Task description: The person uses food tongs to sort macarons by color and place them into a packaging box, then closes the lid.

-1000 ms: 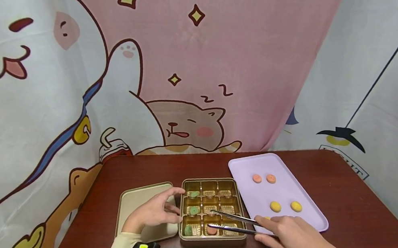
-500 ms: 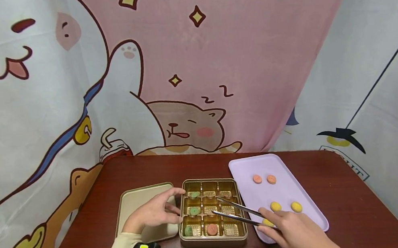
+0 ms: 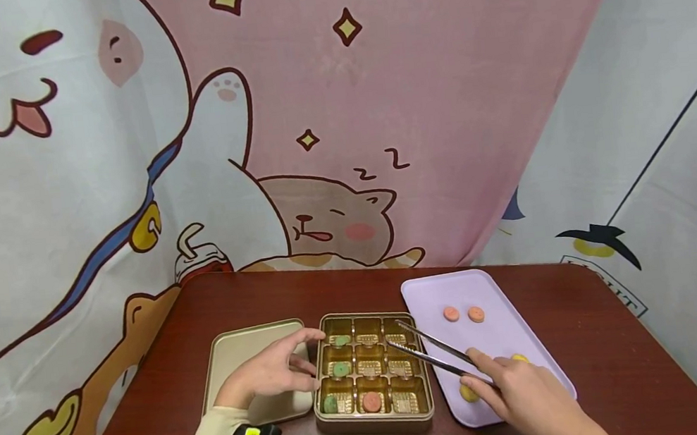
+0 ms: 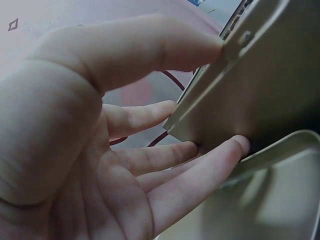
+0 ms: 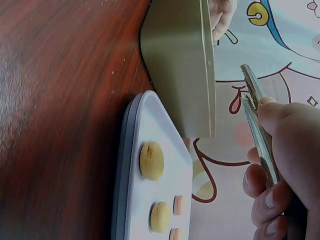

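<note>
My left hand rests its thumb and fingertips against the left side of a gold tin divided into compartments. The left wrist view has those fingers fairly straight on the tin's wall. Green macarons lie in the tin's left column, and a pink macaron sits in the front middle compartment. My right hand grips metal tongs, whose parted tips are over the tin's right side with nothing between them. Right of the tin, a lilac tray bears two pink macarons and yellow macarons, partly hidden by the right hand.
The tin's lid lies on the dark red table to the left, partly under my left hand. Tin and tray stand close together. A cartoon-printed cloth hangs behind the table.
The tongs have lifted off the pink macaron, which stays in the front middle compartment. My right hand and the tongs have moved to the right and back. The left hand has kept still.
</note>
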